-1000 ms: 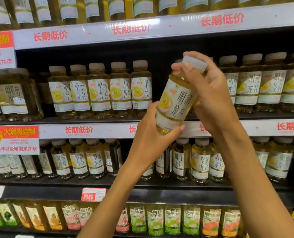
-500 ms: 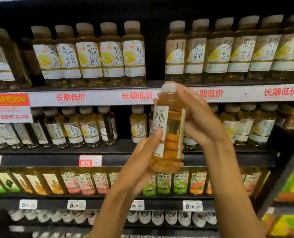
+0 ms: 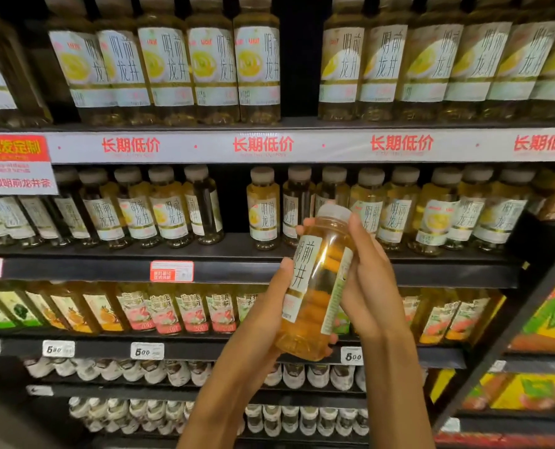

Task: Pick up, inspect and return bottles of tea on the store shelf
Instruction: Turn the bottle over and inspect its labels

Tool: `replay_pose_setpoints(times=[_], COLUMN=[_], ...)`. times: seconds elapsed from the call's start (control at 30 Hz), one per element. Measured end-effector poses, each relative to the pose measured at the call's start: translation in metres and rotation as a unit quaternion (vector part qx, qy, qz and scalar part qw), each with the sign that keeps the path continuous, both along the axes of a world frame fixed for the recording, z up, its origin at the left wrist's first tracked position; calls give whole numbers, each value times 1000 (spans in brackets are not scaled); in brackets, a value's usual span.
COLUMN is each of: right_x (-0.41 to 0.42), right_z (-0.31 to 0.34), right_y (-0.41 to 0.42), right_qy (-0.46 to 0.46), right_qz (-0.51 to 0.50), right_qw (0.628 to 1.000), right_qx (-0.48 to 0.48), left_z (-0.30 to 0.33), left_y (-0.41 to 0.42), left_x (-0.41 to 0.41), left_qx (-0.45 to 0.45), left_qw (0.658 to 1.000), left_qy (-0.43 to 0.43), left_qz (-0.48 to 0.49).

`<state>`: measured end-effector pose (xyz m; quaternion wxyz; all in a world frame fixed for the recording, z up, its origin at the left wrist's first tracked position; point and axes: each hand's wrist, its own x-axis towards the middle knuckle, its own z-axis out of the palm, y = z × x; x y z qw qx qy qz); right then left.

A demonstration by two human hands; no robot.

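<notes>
I hold one bottle of yellow tea with a white cap and a white label in front of the shelves, tilted slightly to the right. My left hand grips its lower half from the left, thumb on the label. My right hand holds its upper half from the right, fingers reaching up by the cap. The gap in the row of matching bottles on the upper shelf lies near the middle, above the white price rail.
A second row of the same tea bottles stands on the dark shelf behind my hands. Lower shelves carry fruit tea bottles and small white bottles. A black upright post and colourful cartons are at the right.
The bottle has come down and toward me, from the upper shelf level to in front of the second and third shelves. It has turned so the label's side faces me. The view has tilted downward.
</notes>
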<state>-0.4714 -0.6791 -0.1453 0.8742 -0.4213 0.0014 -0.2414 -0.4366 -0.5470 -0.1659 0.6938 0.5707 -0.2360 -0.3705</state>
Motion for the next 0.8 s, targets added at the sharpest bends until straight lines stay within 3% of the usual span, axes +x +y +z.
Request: replay_pose_setpoints(times=[0.1, 0.23, 0.33, 0.43, 0.53, 0.63, 0.8], right_x=[-2, -4, -6, -8, -10, -13, -12], right_z=[-3, -4, -1, 2, 2, 2, 4], right_y=[0, 2, 3, 1, 0, 0, 2], right_qy=[-8, 1, 13, -1, -28, -28, 5], right_qz=[-14, -40, -48, -20, 10, -19, -120], right_qw=[1000, 997, 993, 993, 996, 995, 982], right_qx=[-23, -68, -109, -116, -85, -94, -148], left_z=[-1, -4, -14, -16, -20, -24, -22], left_y=[-1, -1, 4, 6, 6, 8, 2], left_x=[-2, -7, -9, -10, -6, 1, 0], left_qx=[43, 32, -19, -73, -78, -37, 51], left_qw=[995, 996, 1000, 990, 977, 987, 998], left_qy=[-80, -77, -4, 101, 148, 111, -12], left_qz=[28, 38, 23, -66, -129, -114, 35])
